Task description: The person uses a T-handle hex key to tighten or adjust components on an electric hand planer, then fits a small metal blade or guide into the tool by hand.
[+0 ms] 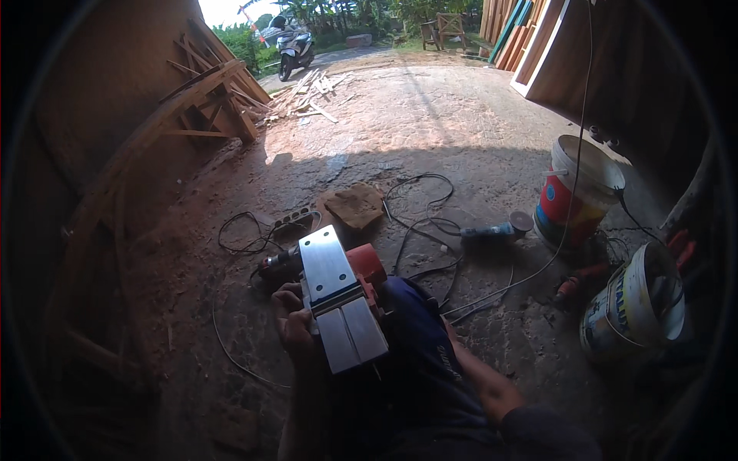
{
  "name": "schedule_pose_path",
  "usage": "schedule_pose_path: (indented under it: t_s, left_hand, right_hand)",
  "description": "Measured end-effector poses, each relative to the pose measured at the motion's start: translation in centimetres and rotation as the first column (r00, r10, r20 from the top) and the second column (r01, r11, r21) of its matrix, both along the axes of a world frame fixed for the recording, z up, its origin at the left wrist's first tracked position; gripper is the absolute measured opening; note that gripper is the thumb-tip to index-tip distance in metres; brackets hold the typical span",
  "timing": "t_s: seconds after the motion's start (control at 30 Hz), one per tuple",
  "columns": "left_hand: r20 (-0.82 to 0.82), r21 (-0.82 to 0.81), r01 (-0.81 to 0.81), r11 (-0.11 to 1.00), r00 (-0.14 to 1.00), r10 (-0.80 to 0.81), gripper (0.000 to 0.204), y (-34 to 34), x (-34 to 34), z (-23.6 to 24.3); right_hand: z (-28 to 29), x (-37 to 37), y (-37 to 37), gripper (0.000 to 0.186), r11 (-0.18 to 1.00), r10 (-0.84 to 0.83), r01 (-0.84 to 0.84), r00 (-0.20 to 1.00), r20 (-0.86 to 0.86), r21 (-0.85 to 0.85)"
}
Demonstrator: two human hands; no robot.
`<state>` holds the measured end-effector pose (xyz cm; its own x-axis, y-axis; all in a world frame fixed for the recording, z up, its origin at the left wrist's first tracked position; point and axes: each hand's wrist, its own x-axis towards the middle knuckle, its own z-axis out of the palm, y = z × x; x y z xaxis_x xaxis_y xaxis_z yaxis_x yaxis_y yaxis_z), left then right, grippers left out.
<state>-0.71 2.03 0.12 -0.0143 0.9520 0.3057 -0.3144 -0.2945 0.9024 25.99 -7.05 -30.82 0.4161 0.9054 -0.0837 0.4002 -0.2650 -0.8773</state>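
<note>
An electric planer (330, 269) rests upturned over dark blue clothing, its silver base plates upward and red housing on the right. My left hand (296, 326) grips its left side with curled fingers. My right hand is hidden, so I cannot tell what it touches; bare skin shows at lower right. A black-bodied tool (277, 263) lies just beyond the planer, beside a power strip (292, 217) and a brown slab (354, 206). An angle grinder (488, 234) lies to the right among loose cables.
Two buckets (573, 188) stand at right, near another red tool (569, 286). A wooden frame (204, 100) and scrap strips (307, 100) lie along the left. Boards (523, 61) lean at back right. A scooter (296, 54) stands outside on the road.
</note>
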Motion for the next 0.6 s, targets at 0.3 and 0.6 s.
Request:
schedule_pose_path:
  t_s: [0.3,0.6]
  left_hand:
    - [0.207,0.005,-0.09,0.996,0.975,0.087,0.026,-1.6,1.1,-0.3]
    - [0.173,0.037,-0.004,0.999,0.985,-0.002,0.033,-1.8,0.8,0.3]
  right_hand:
    - [25.7,5.0,7.8,0.029,0.835,-0.143,0.081,0.987,0.072,0.545]
    - [53.4,0.4,7.9,0.042,0.253,0.48,-0.004,0.868,-0.122,0.967]
